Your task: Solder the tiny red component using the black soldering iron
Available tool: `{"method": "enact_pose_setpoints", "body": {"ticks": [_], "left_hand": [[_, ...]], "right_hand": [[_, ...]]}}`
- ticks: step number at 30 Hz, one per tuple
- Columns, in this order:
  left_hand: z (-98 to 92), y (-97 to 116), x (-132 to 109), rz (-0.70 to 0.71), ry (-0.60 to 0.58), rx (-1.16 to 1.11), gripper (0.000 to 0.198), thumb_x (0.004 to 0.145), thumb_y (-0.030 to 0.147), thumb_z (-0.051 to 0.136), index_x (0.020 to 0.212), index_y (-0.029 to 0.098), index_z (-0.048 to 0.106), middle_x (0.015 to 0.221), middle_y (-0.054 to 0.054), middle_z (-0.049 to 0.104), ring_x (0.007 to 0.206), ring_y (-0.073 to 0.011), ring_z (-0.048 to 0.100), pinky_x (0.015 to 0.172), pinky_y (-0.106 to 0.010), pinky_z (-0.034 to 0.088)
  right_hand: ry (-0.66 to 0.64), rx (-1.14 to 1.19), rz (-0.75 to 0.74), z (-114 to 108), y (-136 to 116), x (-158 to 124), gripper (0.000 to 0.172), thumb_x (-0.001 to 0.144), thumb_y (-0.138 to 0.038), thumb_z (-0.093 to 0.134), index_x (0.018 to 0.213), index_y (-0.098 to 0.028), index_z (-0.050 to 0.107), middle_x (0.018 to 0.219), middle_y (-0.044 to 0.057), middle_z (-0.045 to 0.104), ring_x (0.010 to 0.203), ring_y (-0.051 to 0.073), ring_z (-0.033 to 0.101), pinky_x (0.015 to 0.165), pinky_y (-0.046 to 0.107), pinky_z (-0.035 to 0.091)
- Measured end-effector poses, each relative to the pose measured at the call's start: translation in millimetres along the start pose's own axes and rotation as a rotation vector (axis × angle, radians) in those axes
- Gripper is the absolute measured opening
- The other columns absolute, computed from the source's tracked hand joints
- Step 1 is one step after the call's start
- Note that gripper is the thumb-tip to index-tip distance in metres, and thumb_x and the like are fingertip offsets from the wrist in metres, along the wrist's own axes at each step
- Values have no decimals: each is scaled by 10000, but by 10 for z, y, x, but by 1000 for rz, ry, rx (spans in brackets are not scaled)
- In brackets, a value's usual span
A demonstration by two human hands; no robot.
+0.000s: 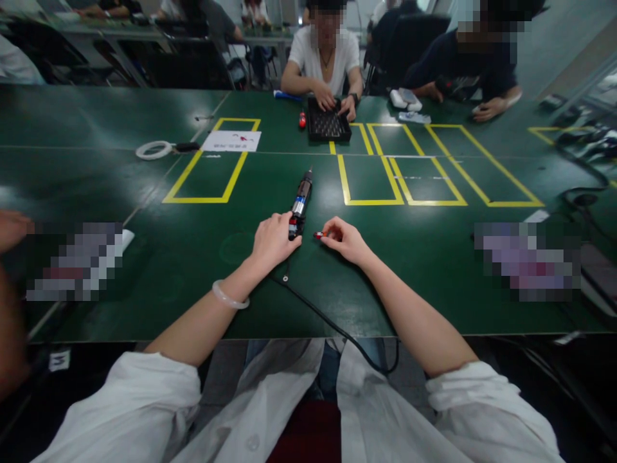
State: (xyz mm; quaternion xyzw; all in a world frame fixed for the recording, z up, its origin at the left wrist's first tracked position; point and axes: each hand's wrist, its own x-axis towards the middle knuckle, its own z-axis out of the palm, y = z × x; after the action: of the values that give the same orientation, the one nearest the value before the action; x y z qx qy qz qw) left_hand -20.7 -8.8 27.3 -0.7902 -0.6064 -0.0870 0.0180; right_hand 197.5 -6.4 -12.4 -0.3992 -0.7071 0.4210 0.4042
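Our left grip (pixel 274 238) clasps the screwdriver (pixel 301 199); just right of it, our right grip (pixel 346 240) pinches a small red piece (pixel 318 235).

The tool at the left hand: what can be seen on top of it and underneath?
The left hand covers part of the tool at its near end, hiding that area. The table shows around it; whatever is directly beneath cannot be seen.

Red piece (pixel 319 236), indistinct (too small)
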Motion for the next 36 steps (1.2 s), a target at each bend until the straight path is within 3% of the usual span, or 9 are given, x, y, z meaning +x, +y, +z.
{"method": "enact_pose_setpoints", "body": {"ticks": [8, 16, 23, 27, 30, 36], "left_hand": [[59, 245, -101, 107, 11, -50, 593, 852, 370, 622, 1374, 122, 487, 1199, -162, 621, 1102, -307, 598, 979, -412, 445], [66, 281, -200, 142, 9, -87, 599, 851, 353, 617, 1395, 148, 473, 1231, -155, 609, 1143, -313, 577, 1005, -426, 426], [78, 283, -218, 139, 2, -111, 630, 879, 331, 568, 1459, 140, 412, 1329, -161, 574, 1193, -314, 558, 1036, -431, 417], [91, 288, -221, 146, -23, -109, 687, 894, 330, 538, 1520, 130, 336, 1506, -169, 444, 1259, -325, 523, 1046, -433, 417], [94, 300, -208, 145, -30, -103, 700, 897, 323, 528, 1539, 142, 314, 1563, -159, 378, 1289, -330, 503, 1042, -432, 423], [80, 364, -117, 118, -41, -66, 714, 907, 384, 537, 1528, 98, 327, 1451, -186, 479, 1190, -329, 573, 963, -401, 468]], "right_hand": [[69, -153, -46, -4, -9, 13, 127, 811, -270, 622, 857, -208, 522, 737, -25, 544, 602, 115, 466, 625, 266, 401], [-23, -347, -129, 14, -35, -1, 67, 818, -173, 594, 863, -199, 552, 832, 11, 537, 688, 147, 509, 678, 283, 407], [-45, -348, -122, -8, -68, -18, 70, 856, -181, 615, 923, -200, 606, 905, 28, 561, 741, 160, 539, 724, 289, 440], [-10, -359, -131, 7, -58, -17, 64, 879, -185, 604, 930, -204, 638, 992, 50, 565, 808, 170, 558, 782, 307, 457], [-17, -374, -123, 33, -47, 0, 73, 878, -163, 593, 915, -203, 641, 920, 41, 567, 785, 172, 548, 748, 297, 452], [14, -355, -131, 62, -36, 18, 67, 886, -181, 592, 890, -196, 657, 888, 42, 594, 744, 162, 564, 721, 289, 454]]}}
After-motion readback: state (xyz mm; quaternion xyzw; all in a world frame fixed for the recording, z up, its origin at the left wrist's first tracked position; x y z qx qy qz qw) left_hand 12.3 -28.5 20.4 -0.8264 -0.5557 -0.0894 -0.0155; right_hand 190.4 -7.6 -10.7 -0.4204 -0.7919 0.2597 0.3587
